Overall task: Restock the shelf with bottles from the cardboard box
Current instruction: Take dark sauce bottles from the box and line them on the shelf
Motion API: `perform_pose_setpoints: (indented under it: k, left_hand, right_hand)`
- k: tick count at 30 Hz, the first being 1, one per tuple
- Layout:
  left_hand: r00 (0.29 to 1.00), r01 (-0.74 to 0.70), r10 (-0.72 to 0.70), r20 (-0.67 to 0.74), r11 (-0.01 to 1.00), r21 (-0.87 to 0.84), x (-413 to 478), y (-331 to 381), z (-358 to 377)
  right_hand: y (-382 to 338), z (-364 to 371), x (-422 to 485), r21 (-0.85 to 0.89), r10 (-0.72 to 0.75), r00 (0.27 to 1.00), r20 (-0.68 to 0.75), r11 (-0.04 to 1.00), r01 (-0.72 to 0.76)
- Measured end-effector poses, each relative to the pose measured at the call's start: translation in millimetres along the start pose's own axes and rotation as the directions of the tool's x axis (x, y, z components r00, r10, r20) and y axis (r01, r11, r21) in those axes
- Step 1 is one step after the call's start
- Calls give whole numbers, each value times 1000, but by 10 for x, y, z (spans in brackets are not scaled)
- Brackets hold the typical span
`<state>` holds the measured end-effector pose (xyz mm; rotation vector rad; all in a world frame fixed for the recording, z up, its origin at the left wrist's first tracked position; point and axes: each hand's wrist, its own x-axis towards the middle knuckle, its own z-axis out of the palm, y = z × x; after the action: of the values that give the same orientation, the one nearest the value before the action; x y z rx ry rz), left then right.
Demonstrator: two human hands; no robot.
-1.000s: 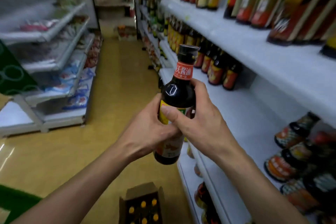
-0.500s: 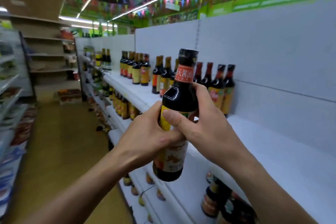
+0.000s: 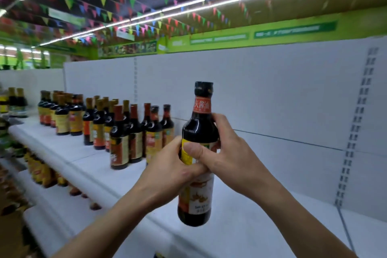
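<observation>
The dark soy sauce bottle (image 3: 200,132) is held upright in 2 hands, in the air over the front of the white top shelf (image 3: 251,228), not touching it. Its black cap is on. The orange neck band carries white Chinese characters, of which "酱油" can be read. The lower label is orange and cream and shows "DARK SOY" in small print; a yellow label strip shows between the fingers.

The left hand (image 3: 167,172) wraps the bottle's middle from the left with curled fingers. The right hand (image 3: 232,157) grips it from the right, thumb laid across the front and overlapping the left hand.

To the left on the same shelf stands a group of similar dark bottles (image 3: 117,138) with orange and yellow labels, too blurred to read. More bottles (image 3: 39,172) sit on the shelf below. Behind is a white back panel (image 3: 272,90), and above it a green banner (image 3: 272,33) and coloured pennants (image 3: 125,2).
</observation>
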<state>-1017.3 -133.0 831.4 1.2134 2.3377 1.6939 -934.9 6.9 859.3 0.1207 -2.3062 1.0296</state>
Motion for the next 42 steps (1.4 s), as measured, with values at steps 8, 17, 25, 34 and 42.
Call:
perform_pose_setpoints:
  k: [8,17,25,34,42]
  left_hand:
    - [994,-4,14,106,995,-100,462,36,898]
    - [963,-4,64,261,975,-223,813,19,1525]
    - [920,3,114,374,955,-297,1047,-128,1926]
    - [851,51,141,506,936,-347,1315,-343,2171]
    - [802,77,175,571,918,-389,1431,-459,2426]
  right_hand:
    - [564,-663,-111,-96,94,994,-53,990,-99]
    - [992,-1034,-256,-175,183,965,-190,961,-216]
    - [1192,-1150,-381,-252,258,915,-310,906,-341]
    - [1431,-1066,-369,-260,323,837,-441,847,-464]
    - [1634,-1070,-397,-285,347,782,-517,792,-540]
